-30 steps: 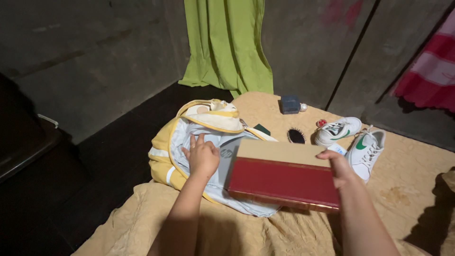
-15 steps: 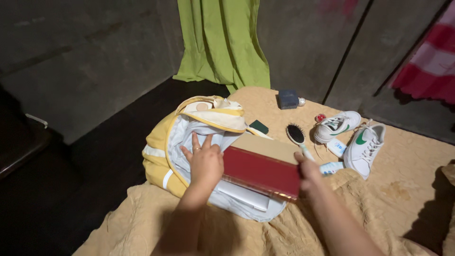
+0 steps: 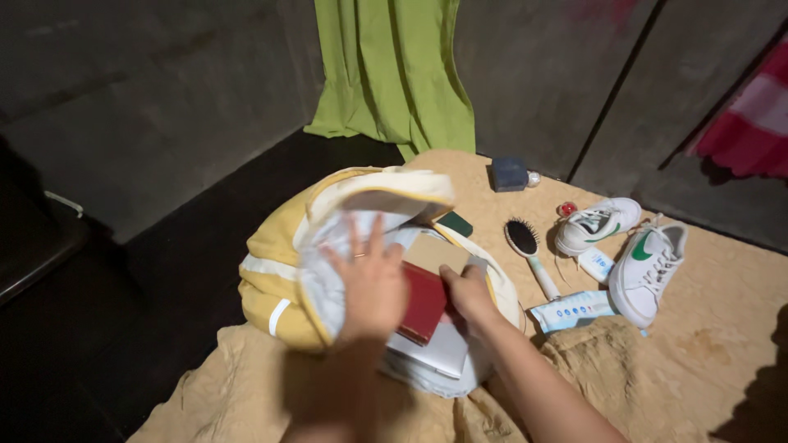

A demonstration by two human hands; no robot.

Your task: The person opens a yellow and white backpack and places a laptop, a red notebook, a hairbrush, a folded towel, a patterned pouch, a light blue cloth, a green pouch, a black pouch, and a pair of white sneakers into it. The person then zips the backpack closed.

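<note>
A yellow and white backpack (image 3: 275, 258) lies open on a tan bedspread (image 3: 722, 353). My left hand (image 3: 373, 283), fingers spread, presses on the pale lining at the bag's mouth. My right hand (image 3: 469, 294) grips the edge of a thick red book (image 3: 424, 297) with a tan page block, which sits mostly inside the bag. Under the book lies a flat silver laptop (image 3: 435, 353), partly inside the bag.
To the right lie a black hairbrush (image 3: 525, 242), a white tube (image 3: 570, 310), two white sneakers (image 3: 648, 262), a small red item (image 3: 566, 209) and a dark blue box (image 3: 509, 174). A green curtain (image 3: 394, 74) hangs behind. Dark floor lies left.
The red book has moved left and down from above the bedspread into the bag's opening. My right hand followed it. My left hand shifted up and lifted the bag's mouth wider.
</note>
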